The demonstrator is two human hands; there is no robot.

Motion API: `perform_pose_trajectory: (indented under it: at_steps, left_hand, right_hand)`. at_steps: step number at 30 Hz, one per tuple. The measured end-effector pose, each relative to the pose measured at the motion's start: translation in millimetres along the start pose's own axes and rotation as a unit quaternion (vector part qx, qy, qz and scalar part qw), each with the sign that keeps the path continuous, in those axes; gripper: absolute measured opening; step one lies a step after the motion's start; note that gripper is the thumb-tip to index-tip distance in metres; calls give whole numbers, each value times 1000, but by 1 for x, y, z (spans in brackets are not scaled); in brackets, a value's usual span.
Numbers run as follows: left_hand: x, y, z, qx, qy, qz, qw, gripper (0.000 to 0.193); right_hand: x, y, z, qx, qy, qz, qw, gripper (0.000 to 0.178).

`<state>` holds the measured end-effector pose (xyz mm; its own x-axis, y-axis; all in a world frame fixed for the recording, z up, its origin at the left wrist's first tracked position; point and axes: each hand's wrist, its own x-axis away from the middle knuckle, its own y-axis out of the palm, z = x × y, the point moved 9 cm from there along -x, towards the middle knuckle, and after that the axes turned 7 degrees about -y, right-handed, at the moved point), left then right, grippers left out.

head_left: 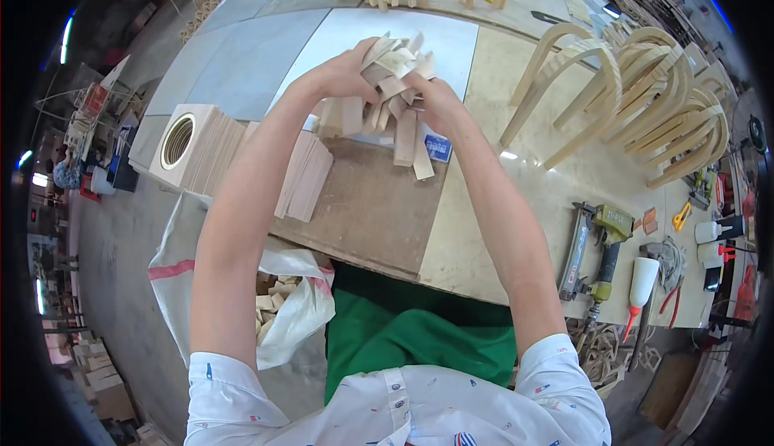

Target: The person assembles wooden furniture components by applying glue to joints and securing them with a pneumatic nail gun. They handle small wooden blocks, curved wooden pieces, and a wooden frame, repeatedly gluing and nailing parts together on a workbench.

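Both hands raised over the worktop (516, 196) and closed from either side on a bundle of short wooden blocks (397, 71): left hand (348, 71) wrapped round the near-left side, right hand (431, 99) pressed against the right, fingers curled in. Bundle held above a brown board (363, 204), with several blocks (411, 144) hanging loose beneath it, tilted or near upright (whether they touch the board cannot be told). Just left of the arms, a stack of thin square wooden plates (201, 152) with a round hole through the front face, and a second leaning stack (305, 176) beside it. Below the worktop edge, a white sack (286, 305) open, more blocks inside. Far right: curved bent-wood arches (645, 91) standing in a cluster, a nail gun (601, 257) lying near the edge, a white squeeze bottle (642, 281) just beside it.
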<state>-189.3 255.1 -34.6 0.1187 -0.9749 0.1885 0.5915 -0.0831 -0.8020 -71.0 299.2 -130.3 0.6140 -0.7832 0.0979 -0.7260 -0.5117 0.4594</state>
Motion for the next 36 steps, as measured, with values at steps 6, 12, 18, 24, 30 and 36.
perform_pose_trajectory:
  at_steps: [6, 12, 18, 24, 30, 36]
  left_hand:
    - [15, 4, -24, -108, -96, -8, 989, 92]
    - [154, -65, 32, 11, 66, 207, 976, 56]
    - [333, -61, -52, 120, -96, 192, 969, 28]
    - [430, -6, -192, 5, -309, 81, 947, 33]
    - [421, 68, -271, -55, -413, -153, 896, 93]
    - [471, 95, -265, 100, -342, -143, 923, 131]
  right_hand:
    - [18, -5, -19, 309, -12, 36, 950, 36]
    - [28, -40, -13, 264, -60, 131, 954, 36]
    - [47, -29, -2, 339, -112, 92, 930, 39]
    - [132, 45, -31, 240, -202, 58, 948, 37]
    - [244, 291, 102, 435, -81, -361, 821, 39]
    - [247, 296, 264, 556, 69, -506, 656, 89]
